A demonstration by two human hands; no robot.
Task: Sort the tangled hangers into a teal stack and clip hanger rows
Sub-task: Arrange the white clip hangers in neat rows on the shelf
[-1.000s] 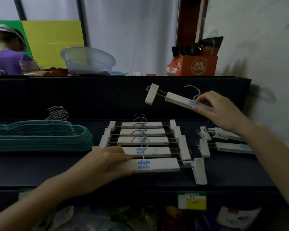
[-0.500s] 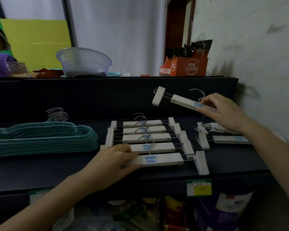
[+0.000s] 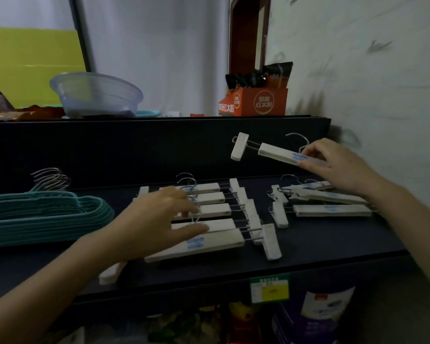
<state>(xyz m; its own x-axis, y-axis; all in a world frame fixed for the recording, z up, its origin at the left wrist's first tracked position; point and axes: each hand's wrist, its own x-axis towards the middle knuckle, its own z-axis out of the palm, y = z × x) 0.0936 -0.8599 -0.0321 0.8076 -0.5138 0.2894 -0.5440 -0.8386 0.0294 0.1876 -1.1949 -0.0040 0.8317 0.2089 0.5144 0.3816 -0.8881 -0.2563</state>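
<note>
The held clip hanger (image 3: 278,155) is looking light & rigid: white bar, thin wire rails, a clip riding on the free end, metal hook on top. The bar is prob not flexing at all. The clips are likely sliding on the wires, & the hook is the bit that's catching on neighbours. So the best grip is looking like the bar itself, not the clip or wire.

The right hand (image 3: 338,167) is doing approx that, w/ fingers & thumb pinching the bar's right half. The hanger is hanging in the air over the back-right part of the shelf (image 3: 333,247), its left end sitting higher in view.

Below that hand the loose clip hangers (image 3: 330,202) are lying crossed near the shelf's right edge, not yet sorted. The clip hanger row (image 3: 209,197) is sitting mid-shelf, running back to front.

The left hand (image 3: 159,219) is lying over the row's left half, fingers fairly straight & spread, gripping nothing. Its thumb is touching the front hanger (image 3: 216,240), which is sitting skewed w/ its left clip close to the front edge. Blur is making the other finger contacts hard to tell.

The teal stack (image 3: 47,217) is lying at the shelf's left side, hooks pointing to the back. It's near the left hand but not touching it, & well apart from the right.
</note>
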